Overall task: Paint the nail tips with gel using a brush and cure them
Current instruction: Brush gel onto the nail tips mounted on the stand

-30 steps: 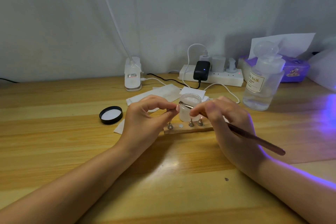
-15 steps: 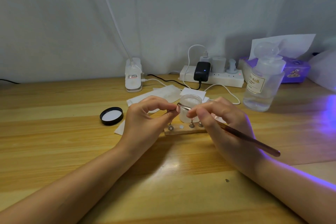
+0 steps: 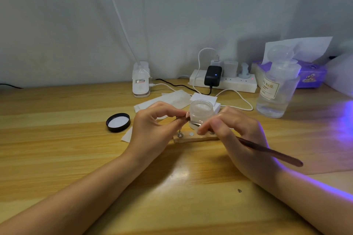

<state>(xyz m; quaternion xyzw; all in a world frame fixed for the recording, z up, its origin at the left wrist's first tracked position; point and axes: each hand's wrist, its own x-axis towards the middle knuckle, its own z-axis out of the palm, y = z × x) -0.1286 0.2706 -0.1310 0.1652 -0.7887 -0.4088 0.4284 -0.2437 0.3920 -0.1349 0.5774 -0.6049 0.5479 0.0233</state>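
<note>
Currently the left hand (image 3: pixel 152 126) pinches a small nail tip (image 3: pixel 187 114) on its stand, held up just in front of the open gel jar (image 3: pixel 201 113). The right hand (image 3: pixel 235 129) grips the brush (image 3: pixel 267 151) like a pen, bristle end touching the tip. Painting appears under way. The wooden holder (image 3: pixel 193 138) below carries one post and at least one bare spot. Curing seems not yet begun; violet light falls at the table's (image 3: pixel 76 158) right.

Brush (image 3: pixel 267 151) tip behind right hand (image 3: pixel 236 131)
</note>
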